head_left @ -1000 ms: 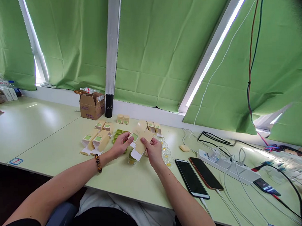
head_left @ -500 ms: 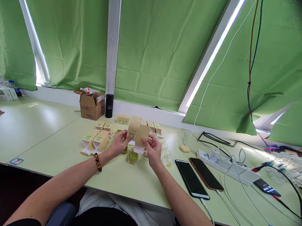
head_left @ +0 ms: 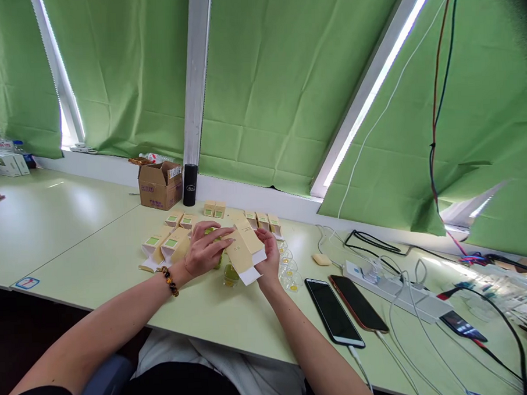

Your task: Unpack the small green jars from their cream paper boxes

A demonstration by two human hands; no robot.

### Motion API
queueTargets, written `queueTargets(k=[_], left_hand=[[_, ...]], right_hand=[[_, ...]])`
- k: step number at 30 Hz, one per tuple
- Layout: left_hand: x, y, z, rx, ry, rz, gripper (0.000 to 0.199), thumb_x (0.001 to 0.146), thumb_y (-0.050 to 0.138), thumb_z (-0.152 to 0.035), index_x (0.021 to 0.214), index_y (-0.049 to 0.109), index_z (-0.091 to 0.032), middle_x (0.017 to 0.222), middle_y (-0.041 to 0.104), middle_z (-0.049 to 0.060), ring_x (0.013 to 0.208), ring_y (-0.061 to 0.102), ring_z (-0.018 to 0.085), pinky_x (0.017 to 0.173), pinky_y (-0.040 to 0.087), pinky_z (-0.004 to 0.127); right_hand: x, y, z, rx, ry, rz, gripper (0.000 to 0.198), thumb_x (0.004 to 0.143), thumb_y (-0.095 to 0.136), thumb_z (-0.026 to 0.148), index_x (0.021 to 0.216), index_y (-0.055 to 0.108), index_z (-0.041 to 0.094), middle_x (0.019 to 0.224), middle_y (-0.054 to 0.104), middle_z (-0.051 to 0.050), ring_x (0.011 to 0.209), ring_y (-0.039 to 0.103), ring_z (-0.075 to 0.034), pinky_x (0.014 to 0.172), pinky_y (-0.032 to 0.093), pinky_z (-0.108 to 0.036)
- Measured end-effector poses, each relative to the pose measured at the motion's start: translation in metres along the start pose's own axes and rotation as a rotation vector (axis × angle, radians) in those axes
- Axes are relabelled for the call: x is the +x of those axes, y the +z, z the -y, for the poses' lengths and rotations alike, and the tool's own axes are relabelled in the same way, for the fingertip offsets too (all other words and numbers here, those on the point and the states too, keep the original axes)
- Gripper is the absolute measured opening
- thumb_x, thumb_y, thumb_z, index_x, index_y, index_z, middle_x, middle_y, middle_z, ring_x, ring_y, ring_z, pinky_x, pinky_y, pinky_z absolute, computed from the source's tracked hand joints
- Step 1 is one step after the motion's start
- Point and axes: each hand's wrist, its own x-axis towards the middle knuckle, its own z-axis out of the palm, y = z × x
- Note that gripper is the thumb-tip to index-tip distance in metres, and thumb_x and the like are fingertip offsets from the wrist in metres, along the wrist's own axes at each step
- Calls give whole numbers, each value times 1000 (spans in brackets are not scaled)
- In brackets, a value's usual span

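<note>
Nearest the camera, two bare forearms reach out over the pale green table (head_left: pixel 118 268); left wrist wears a brown bead bracelet (head_left: pixel 170 281); just to the right lie two phones (head_left: pixel 347 310) side by side, screens dark, one w/ a cable plugged in; beyond them a white power strip (head_left: pixel 398 293) w/ tangled cords. Mid-table, both hands meet on a tan carton (head_left: pixel 245 249), tilted, one white end flap hanging open toward the person; left hand (head_left: pixel 204 249) lies over its left side, fingers spread & lightly curled on it; right hand (head_left: pixel 269 255) cups it from the right & beneath, fingers wrapped round. Under the carton sits a small green jar (head_left: pixel 230 274); clear lids (head_left: pixel 289 272) just right of it. Farther back, more small tan boxes (head_left: pixel 169 243) in loose rows; then a brown cardboard box (head_left: pixel 160 184) & black cylinder (head_left: pixel 190 184) near the green curtains (head_left: pixel 280 86).
</note>
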Motion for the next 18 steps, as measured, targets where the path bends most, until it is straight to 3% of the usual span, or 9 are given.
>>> queueTargets(k=[5,11,15,18], left_hand=[[-5,-4,-2,0,-2,50,22,93,65,-25,107,77,-38,115,77,4,113,56,29,106,39,53],[-6,-8,-7,-94,-73,143,19,96,64,-33,108,77,-38,100,76,5,103,58,28,103,38,51],[-2,-3,-9,-57,-69,56,13,95,66,-31,100,78,-34,99,78,4,106,60,28,102,39,50],[8,1,-14,-76,-49,-48,9,95,67,-28,93,76,-29,92,78,4,100,62,25,97,43,46]], right_hand=[[0,2,2,27,20,36,66,67,85,32,128,59,28,122,69,-8,113,64,-27,96,52,-40],[1,1,3,40,80,-11,48,74,77,36,120,68,27,120,71,-6,110,64,-26,90,52,-37],[0,-2,2,30,74,10,42,73,76,37,113,72,24,113,73,-6,102,67,-26,88,53,-38],[0,-3,1,-36,-13,14,41,75,78,37,113,71,24,119,72,-7,106,66,-25,91,53,-39]])
